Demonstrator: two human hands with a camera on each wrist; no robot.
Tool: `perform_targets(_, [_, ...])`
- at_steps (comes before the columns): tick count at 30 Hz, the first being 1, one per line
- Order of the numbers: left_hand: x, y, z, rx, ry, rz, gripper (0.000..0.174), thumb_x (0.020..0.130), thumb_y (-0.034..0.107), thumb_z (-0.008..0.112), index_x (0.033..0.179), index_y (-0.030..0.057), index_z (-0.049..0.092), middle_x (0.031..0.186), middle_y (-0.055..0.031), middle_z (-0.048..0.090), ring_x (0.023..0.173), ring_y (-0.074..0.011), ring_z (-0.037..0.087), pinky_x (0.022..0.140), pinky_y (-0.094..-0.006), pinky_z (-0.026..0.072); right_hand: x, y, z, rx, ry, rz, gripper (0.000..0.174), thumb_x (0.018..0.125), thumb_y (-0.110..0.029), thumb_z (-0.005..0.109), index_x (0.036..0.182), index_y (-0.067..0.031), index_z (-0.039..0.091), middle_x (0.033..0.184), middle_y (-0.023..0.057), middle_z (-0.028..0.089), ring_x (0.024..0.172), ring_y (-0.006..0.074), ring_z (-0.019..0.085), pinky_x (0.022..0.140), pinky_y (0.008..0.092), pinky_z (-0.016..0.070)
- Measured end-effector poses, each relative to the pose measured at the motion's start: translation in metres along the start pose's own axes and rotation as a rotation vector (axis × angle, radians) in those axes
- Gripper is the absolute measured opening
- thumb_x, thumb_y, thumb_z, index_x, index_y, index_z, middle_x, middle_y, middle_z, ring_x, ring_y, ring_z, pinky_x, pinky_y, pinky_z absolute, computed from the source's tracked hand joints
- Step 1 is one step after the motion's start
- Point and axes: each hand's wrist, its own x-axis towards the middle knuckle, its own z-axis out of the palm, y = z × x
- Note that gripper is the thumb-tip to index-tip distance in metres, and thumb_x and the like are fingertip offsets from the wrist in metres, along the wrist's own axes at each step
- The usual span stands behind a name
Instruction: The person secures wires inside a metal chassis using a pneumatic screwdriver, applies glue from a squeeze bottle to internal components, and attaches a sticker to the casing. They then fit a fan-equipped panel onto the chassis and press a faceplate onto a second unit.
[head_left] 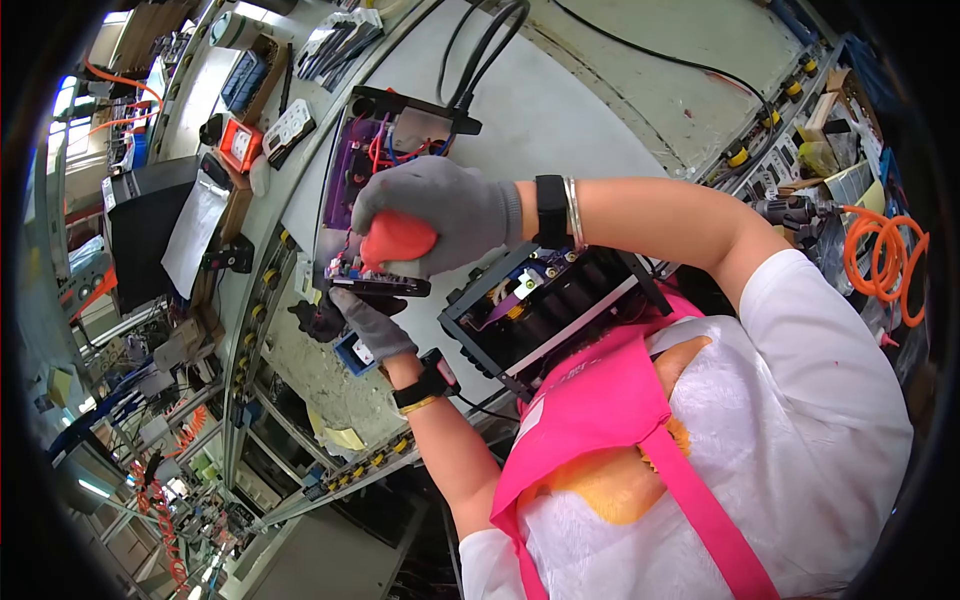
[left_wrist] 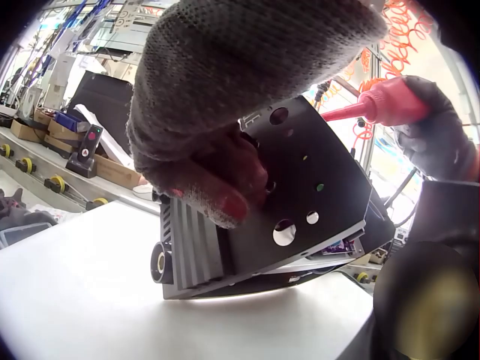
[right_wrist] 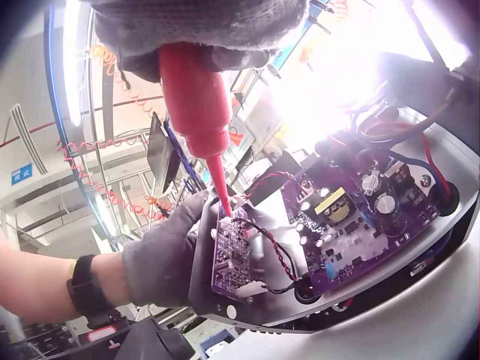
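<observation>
My gloved right hand [head_left: 440, 210] [right_wrist: 202, 30] grips a red squeeze bottle [head_left: 395, 240] [right_wrist: 196, 101]. The bottle points down, its thin nozzle at the top edge of a small purple circuit board [right_wrist: 231, 255] in the right wrist view. My gloved left hand [head_left: 372, 325] [left_wrist: 232, 82] holds the black end panel [left_wrist: 300, 180] of an uncovered device, fingertips against its outer face. The device is tilted up off the white surface. Inside it, a larger purple board [right_wrist: 352, 232] carries components, with red, black and blue wires around it.
A second black-framed device [head_left: 540, 300] stands close to the body. Thick black cables [head_left: 485, 55] run from the held device's far end. An orange box [head_left: 240, 145], a black monitor-like unit [head_left: 150, 225] and a small blue tray [head_left: 355, 353] lie around the white work surface [head_left: 560, 110].
</observation>
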Motion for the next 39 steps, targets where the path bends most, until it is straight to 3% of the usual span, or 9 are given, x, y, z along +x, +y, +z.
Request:
perform_targets(9, [0.004, 0.01, -0.002, 0.095, 0.005, -0.125, 0.08, 0.077, 0.073, 0.044, 0.126, 0.0092, 0.041, 0.124, -0.0138, 0.047, 0.095, -0.0293, 0.057, 0.073, -0.0427, 0.0526, 0.0, -0.006, -0.007, -0.009, -0.027, 0.013, 0.042, 0.064, -0.014, 0.077, 0.1, -0.0091, 0.056, 0.096, 0.0064, 0.062, 0.084, 0.0258, 0.063, 0.073, 0.0339, 0.051])
perform_targets(11, [0.003, 0.015, 0.008, 0.108, 0.06, -0.047, 0.081, 0.077, 0.074, 0.041, 0.126, 0.0111, 0.042, 0.126, -0.0136, 0.047, 0.097, -0.03, 0.057, 0.073, -0.0437, 0.0523, -0.002, -0.004, -0.007, -0.005, -0.031, 0.007, 0.042, 0.064, -0.014, 0.077, 0.1, -0.0089, 0.055, 0.097, 0.0068, 0.061, 0.085, 0.0261, 0.062, 0.073, 0.034, 0.0512])
perform_targets(14, [0.006, 0.01, 0.008, 0.077, 0.094, -0.02, 0.08, 0.079, 0.076, 0.036, 0.127, 0.0121, 0.042, 0.114, -0.0113, 0.055, 0.085, -0.0247, 0.061, 0.059, -0.0351, 0.0527, -0.004, 0.0, -0.003, 0.007, -0.021, -0.011, 0.043, 0.065, -0.015, 0.078, 0.101, -0.0088, 0.055, 0.097, 0.0068, 0.062, 0.085, 0.0261, 0.063, 0.074, 0.034, 0.0517])
perform_targets(16, [0.006, 0.011, 0.011, 0.047, 0.104, -0.027, 0.079, 0.079, 0.075, 0.038, 0.129, 0.0132, 0.041, 0.114, -0.0112, 0.055, 0.084, -0.0257, 0.061, 0.061, -0.0357, 0.0525, -0.003, 0.003, 0.0, 0.028, 0.001, -0.042, 0.043, 0.066, -0.016, 0.078, 0.101, -0.0089, 0.055, 0.096, 0.0068, 0.062, 0.085, 0.0258, 0.063, 0.074, 0.034, 0.0521])
perform_targets(19, [0.006, 0.007, 0.008, -0.012, 0.083, -0.016, 0.084, 0.075, 0.074, 0.046, 0.134, 0.0142, 0.037, 0.126, -0.0146, 0.046, 0.097, -0.0343, 0.056, 0.079, -0.0465, 0.0513, 0.001, 0.006, -0.001, -0.001, 0.108, -0.106, 0.044, 0.066, -0.015, 0.079, 0.103, -0.0092, 0.055, 0.095, 0.0062, 0.063, 0.084, 0.0253, 0.064, 0.075, 0.0333, 0.0525])
perform_targets(23, [0.016, -0.009, -0.022, -0.169, -0.202, -0.004, 0.098, 0.071, 0.078, 0.049, 0.138, 0.0087, 0.033, 0.129, -0.0207, 0.047, 0.107, -0.0374, 0.054, 0.087, -0.0482, 0.0503, 0.005, 0.002, -0.009, -0.077, 0.201, -0.006, 0.047, 0.065, -0.019, 0.08, 0.104, -0.0094, 0.055, 0.094, 0.006, 0.064, 0.083, 0.0243, 0.065, 0.074, 0.0318, 0.053])
perform_targets(29, [-0.011, -0.003, -0.025, -0.118, -0.138, 0.15, 0.085, 0.085, 0.07, 0.034, 0.14, 0.0063, 0.03, 0.134, -0.0173, 0.045, 0.114, -0.0339, 0.051, 0.095, -0.0466, 0.0415, 0.01, 0.0, -0.011, -0.018, 0.253, 0.045, 0.043, 0.064, -0.018, 0.077, 0.1, -0.0114, 0.056, 0.092, 0.005, 0.064, 0.083, 0.021, 0.065, 0.075, 0.0316, 0.0531])
perform_targets(34, [-0.052, -0.036, -0.043, -0.094, 0.008, 0.01, 0.07, 0.091, 0.061, 0.035, 0.136, 0.007, 0.035, 0.129, -0.0147, 0.049, 0.108, -0.0295, 0.053, 0.091, -0.041, 0.043, 0.023, -0.001, -0.043, -0.01, -0.017, 0.088, 0.039, 0.068, -0.011, 0.075, 0.102, -0.0063, 0.057, 0.095, 0.0061, 0.065, 0.086, 0.0196, 0.064, 0.078, 0.0314, 0.0519])
perform_targets(39, [-0.142, -0.085, -0.047, 0.201, -0.089, -0.208, 0.046, 0.092, 0.032, 0.053, 0.127, 0.0024, 0.047, 0.123, -0.0146, 0.055, 0.108, -0.0239, 0.056, 0.091, -0.0356, 0.0457, 0.045, 0.01, -0.054, -0.064, -0.346, 0.13, 0.04, 0.068, -0.01, 0.073, 0.104, -0.0075, 0.056, 0.096, 0.0058, 0.063, 0.089, 0.0205, 0.063, 0.08, 0.0312, 0.0507])
